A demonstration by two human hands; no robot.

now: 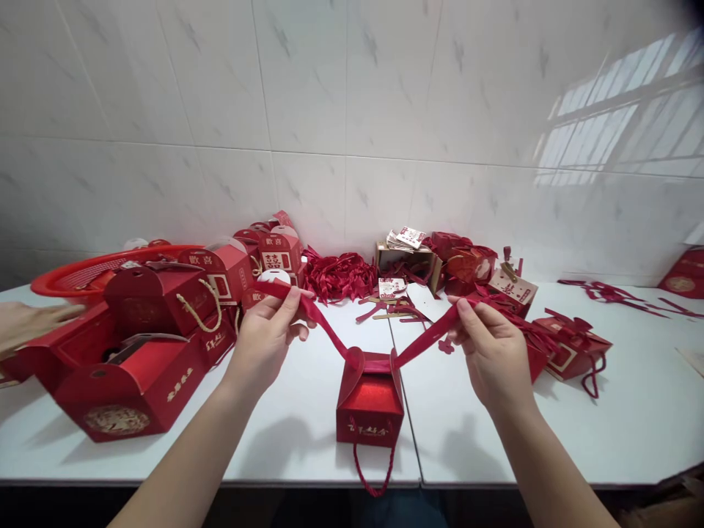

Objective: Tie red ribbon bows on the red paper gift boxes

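A small red box (369, 411) with gold lettering stands upright on the white table, its twisted cord handle hanging over the front edge. A dark red ribbon (421, 345) passes through the top of the box, and its two ends spread up and outward in a V. My left hand (275, 330) pinches the left end between thumb and fingers, above and left of the box. Above and right of it, my right hand (489, 345) pinches the other end. Neither hand touches the box.
Larger red boxes (132, 389) and an orange basket (60, 282) crowd the left, where another person's hand (33, 326) reaches in. A ribbon pile (341, 277) lies by the wall. Boxes with bows (575, 345) stand at right, near loose ribbons (610, 293). The table's front edge (308, 482) is close.
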